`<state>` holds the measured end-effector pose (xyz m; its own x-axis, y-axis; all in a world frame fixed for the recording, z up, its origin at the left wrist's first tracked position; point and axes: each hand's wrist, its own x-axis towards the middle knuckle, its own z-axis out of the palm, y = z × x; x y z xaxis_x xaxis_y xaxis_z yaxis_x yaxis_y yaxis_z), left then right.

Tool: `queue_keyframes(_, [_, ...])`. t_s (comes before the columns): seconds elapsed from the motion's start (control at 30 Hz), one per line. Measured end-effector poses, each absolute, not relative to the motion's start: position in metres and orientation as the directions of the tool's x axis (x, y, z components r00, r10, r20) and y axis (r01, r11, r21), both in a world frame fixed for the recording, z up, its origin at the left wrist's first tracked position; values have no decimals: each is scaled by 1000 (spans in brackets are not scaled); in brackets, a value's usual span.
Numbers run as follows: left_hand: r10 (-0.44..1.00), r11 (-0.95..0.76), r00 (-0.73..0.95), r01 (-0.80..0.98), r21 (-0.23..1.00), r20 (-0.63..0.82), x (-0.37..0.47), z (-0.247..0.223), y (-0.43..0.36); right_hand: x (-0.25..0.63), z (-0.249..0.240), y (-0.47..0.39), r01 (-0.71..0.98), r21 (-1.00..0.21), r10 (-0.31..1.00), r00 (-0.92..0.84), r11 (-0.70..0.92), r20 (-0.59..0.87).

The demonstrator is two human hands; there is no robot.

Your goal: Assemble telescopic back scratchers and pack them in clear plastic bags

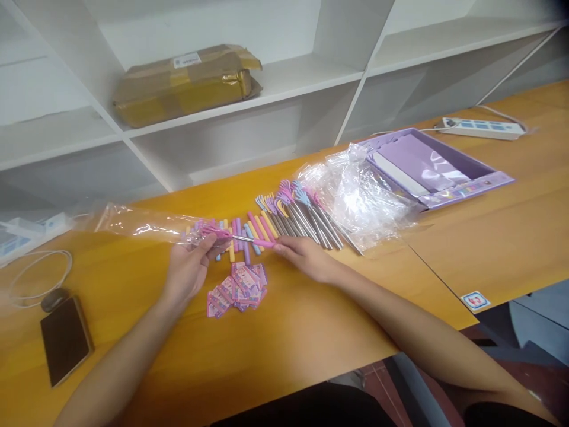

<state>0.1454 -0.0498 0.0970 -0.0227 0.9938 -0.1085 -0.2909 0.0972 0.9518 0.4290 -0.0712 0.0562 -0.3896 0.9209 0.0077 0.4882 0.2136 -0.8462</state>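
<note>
A pink back scratcher [243, 238] with a metal rod and pink handle spans both hands. My left hand [191, 267] pinches its pink claw end together with the mouth of a long clear plastic bag [142, 224]. My right hand [304, 256] grips the end of the pink handle. Behind them lie coloured handle tubes [262, 228] in pink, yellow, purple and blue. Metal rods with coloured claw heads [302, 216] are spread to their right. A pile of small printed pink cards [240, 289] rests on the table just in front of the hands.
Clear plastic bags [364, 198] are heaped beside an open purple box [427, 163] on the wooden table [284, 362]. A phone [66, 341] and cable lie left. Power strips [482, 127] stand at both sides. A taped parcel [186, 86] sits on the white shelf behind.
</note>
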Motion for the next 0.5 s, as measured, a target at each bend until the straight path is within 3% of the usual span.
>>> queue_keyframes(0.17, [993,105,-26,-308,946,-119,150,93,-56,427,54,-73,450,-859,914,-402,243,48])
queue_keyframes(0.5, [954,299,106,-277,913,-281,169,64,-82,414,47,-85,418,-870,893,-447,260,52])
